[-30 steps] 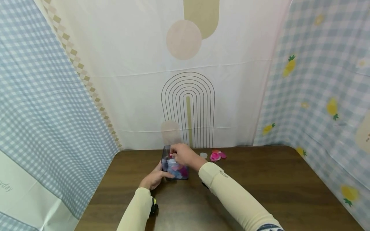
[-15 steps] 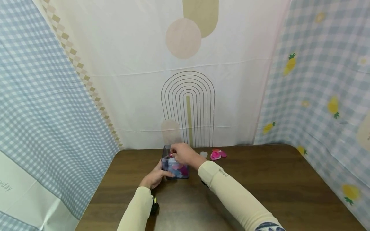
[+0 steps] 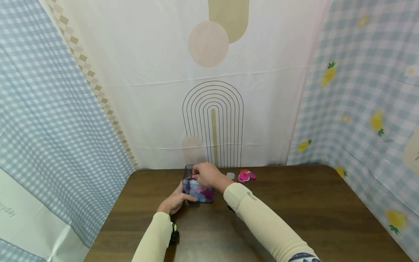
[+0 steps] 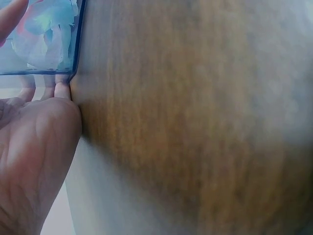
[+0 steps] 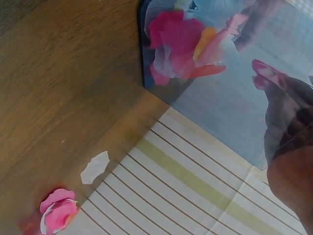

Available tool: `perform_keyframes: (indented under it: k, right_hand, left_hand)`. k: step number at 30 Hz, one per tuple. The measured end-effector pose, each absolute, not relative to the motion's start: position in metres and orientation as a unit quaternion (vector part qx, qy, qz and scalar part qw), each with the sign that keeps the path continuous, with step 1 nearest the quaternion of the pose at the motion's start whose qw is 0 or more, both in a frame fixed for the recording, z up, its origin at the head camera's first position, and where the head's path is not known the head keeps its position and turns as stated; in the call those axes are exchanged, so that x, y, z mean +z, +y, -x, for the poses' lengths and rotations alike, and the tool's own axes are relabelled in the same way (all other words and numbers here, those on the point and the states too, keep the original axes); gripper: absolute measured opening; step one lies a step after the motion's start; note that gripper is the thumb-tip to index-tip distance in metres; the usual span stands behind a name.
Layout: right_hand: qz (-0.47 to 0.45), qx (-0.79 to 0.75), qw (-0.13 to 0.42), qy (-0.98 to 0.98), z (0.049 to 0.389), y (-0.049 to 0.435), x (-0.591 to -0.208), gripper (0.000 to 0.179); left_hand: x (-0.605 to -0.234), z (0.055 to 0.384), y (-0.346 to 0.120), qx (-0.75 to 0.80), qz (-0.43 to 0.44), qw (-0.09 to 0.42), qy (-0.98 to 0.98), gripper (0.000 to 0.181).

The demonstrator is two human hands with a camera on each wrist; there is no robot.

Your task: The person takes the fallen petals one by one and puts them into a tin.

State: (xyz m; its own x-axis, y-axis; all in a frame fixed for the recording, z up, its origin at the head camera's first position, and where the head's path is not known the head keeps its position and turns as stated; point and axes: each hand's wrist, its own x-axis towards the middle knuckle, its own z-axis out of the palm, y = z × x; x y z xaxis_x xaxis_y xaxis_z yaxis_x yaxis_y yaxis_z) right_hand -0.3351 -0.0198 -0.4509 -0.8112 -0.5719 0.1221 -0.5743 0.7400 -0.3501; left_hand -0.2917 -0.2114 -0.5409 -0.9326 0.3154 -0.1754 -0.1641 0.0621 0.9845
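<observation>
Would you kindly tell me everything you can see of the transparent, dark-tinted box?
The transparent, smoky-blue rectangular box looks like rigid plastic, with straight walls and darker edges. It stands upright toward the far side of the brown wooden table. Blue, white and pink petal-shaped pieces lie heaped inside. The person's bare left hand grips its left side, thumb across the near face; the right hand, pinching a pink piece, reaches into its open top.
</observation>
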Motion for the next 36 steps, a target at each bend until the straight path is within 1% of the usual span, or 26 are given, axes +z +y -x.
perform_keyframes:
  k: [19, 36]
  right_hand:
    - [-0.309, 0.176, -0.006, -0.935, 0.3352, -0.0187, -0.4498, 0.014]
    - [-0.304, 0.167, 0.002, -0.938, 0.3346, -0.021, -0.4525, 0.017]
  left_hand:
    - [-0.539, 0.2905, -0.2085, 0.682, -0.046, 0.17, 0.71, 0.109]
    - [-0.5426, 0.2918, -0.2115, 0.678, -0.048, 0.18, 0.711, 0.109]
